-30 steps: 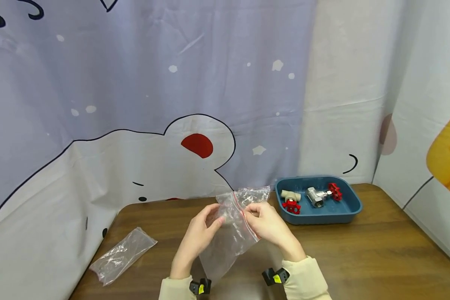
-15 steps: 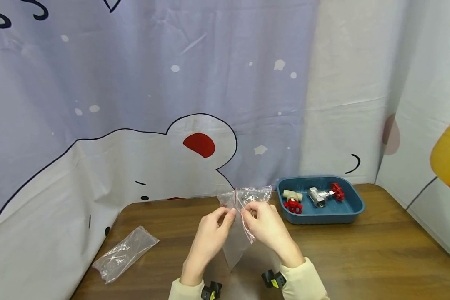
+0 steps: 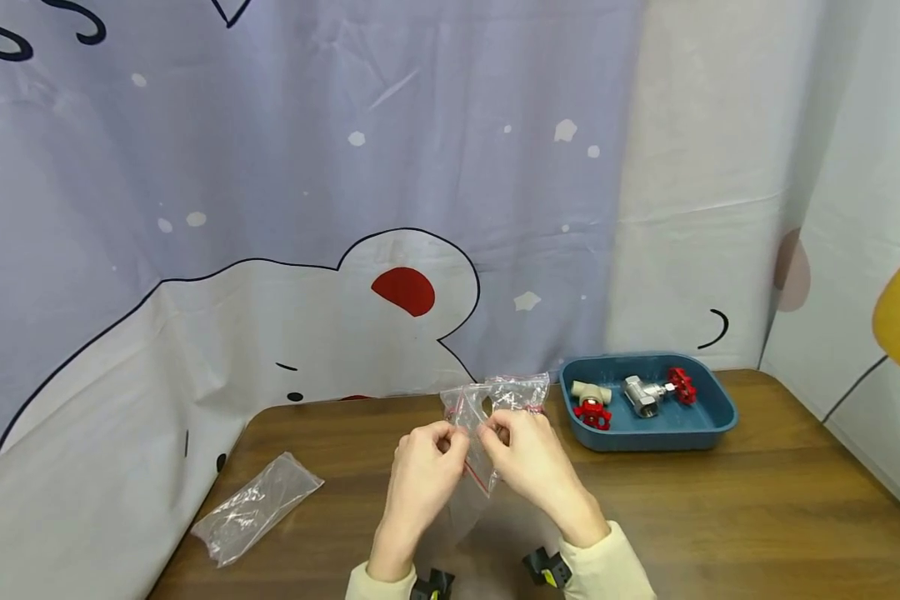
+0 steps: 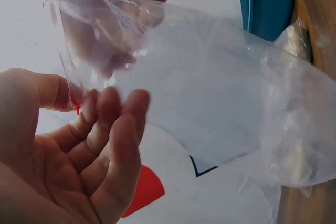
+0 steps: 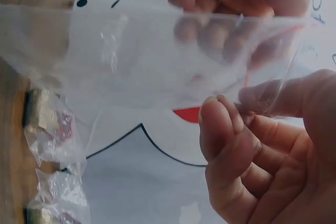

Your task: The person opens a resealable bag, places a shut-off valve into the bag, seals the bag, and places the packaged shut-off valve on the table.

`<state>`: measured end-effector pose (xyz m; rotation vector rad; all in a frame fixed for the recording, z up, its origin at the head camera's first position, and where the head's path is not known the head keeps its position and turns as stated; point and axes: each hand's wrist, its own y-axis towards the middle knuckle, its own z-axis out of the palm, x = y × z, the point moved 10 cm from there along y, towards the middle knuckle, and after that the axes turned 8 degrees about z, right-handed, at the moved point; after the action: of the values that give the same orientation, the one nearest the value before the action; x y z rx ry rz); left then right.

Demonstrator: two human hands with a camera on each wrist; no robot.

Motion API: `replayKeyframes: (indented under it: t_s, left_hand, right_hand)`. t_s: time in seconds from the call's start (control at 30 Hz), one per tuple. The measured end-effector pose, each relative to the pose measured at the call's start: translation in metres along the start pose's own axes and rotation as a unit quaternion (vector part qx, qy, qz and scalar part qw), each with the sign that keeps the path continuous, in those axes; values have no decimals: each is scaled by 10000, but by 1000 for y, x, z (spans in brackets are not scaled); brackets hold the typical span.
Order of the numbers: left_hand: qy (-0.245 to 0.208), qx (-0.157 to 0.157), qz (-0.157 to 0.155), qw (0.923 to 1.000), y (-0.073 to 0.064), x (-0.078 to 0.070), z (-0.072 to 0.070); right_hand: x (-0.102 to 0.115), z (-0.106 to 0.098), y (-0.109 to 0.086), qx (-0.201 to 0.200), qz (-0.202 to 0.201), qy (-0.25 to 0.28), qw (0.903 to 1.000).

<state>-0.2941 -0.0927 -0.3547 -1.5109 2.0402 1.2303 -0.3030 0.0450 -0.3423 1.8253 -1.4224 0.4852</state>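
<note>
Between the two hands hangs a clear zip bag (image 3: 482, 471) with a red line along its mouth. At one side of the mouth, my left hand (image 3: 423, 475) pinches the plastic between thumb and fingers. The opposite side is pinched by my right hand (image 3: 536, 468), close beside the left. In the left wrist view the bag (image 4: 210, 82) spreads out sideways, and its red strip (image 4: 73, 103) runs by the left thumb. Through the clear film in the right wrist view I see the left hand's fingers (image 5: 215, 30).
Behind the hands lie clear bags (image 3: 521, 390) with brass-coloured and red pieces inside. A blue tray (image 3: 648, 440) at the back right holds a cream valve (image 3: 591, 392) and a metal valve (image 3: 640, 395), both with red handwheels. Another clear bag (image 3: 258, 510) lies flat at left.
My left hand has moved right, close to the right hand, and its fingers have curled in to pinch the bag's mouth. The bag has turned and hangs narrower between the hands.
</note>
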Motion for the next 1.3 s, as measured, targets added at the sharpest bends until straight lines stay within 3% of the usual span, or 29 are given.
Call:
replayKeyframes:
  t_s: [0.2,0.5,0.8,1.1,1.3]
  left_hand:
    - [522,-311,-62,9981,-1,0,-13]
    - [892,-410,10,9952,-2,-1,-21]
    - [1099,-11,240,9936,-4,-12,0]
    - [1153,-88,669,9910,-8,-30,0]
    - [1109,74,737,9911,-8,-33,2]
  right_hand:
    - [-17,-9,4,112,421,212,9988]
    - [-49,-23,7,338,1041,257,9937]
    - [-76,-37,11,352,1176,279,9921]
    - [-90,-47,12,395,1460,547,9870]
    - [-86,-53,11,475,1459,807,9849]
